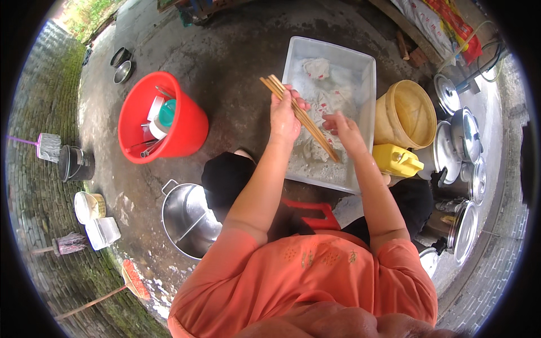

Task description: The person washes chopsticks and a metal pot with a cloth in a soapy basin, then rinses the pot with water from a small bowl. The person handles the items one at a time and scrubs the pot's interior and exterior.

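My left hand (288,114) grips a bundle of wooden chopsticks (308,122), which slants from upper left to lower right over a white plastic tub (329,186). My right hand (344,133) is beside the lower part of the bundle, its fingers apart and bent, holding nothing that shows. Below both hands the tub holds cloudy, sudsy water with pale cloths (316,68) bearing red marks in it. Part of the water and cloths is hidden behind my hands and the chopsticks.
A red bucket (194,122) with bowls and utensils stands left, above a divided steel pot (181,215). Right of the tub are a tan bucket (382,118), a yellow jerrycan (393,160) and several lidded pots (447,152). A red plastic stool (325,215) is near my legs.
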`<control>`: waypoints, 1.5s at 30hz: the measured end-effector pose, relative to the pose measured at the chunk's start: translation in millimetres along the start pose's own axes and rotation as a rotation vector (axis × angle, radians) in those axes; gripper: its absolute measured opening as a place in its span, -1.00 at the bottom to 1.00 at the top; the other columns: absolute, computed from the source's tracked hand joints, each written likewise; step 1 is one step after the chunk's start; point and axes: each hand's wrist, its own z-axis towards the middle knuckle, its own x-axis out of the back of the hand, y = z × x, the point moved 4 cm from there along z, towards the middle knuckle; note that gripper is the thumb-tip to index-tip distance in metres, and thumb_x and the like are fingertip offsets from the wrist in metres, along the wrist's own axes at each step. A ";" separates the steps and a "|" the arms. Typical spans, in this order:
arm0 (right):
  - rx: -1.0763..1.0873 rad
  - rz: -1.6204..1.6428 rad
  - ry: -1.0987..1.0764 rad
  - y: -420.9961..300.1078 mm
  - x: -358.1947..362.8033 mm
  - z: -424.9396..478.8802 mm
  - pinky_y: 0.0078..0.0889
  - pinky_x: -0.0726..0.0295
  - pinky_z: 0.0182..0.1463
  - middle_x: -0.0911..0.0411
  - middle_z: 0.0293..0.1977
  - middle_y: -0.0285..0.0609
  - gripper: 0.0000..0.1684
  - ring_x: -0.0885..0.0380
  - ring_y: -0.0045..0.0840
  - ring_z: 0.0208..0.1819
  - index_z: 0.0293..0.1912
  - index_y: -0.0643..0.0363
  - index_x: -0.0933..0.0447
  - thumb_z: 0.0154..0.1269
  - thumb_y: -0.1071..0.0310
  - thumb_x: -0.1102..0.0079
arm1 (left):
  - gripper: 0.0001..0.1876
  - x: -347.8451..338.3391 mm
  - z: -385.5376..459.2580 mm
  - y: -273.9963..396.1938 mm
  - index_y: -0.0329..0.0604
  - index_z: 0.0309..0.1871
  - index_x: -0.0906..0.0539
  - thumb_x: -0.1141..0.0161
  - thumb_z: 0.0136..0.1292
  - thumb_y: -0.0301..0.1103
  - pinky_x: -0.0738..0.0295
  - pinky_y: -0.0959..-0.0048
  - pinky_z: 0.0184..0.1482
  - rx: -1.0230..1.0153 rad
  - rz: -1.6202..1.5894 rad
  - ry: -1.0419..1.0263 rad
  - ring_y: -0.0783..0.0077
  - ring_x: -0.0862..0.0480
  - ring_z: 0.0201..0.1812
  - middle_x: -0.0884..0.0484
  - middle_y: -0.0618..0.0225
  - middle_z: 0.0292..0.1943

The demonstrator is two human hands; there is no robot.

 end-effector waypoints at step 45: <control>0.296 -0.619 0.473 -28.9 -56.9 36.5 0.20 0.26 0.47 0.14 0.49 -0.05 -0.34 0.23 0.00 0.50 0.48 -0.01 0.09 0.47 0.12 0.32 | -0.34 -11.5 -48.8 -51.5 -0.07 0.49 -0.03 0.39 0.49 0.14 -0.02 0.33 0.44 0.306 0.007 -0.128 0.32 -0.15 0.45 -0.12 0.29 0.47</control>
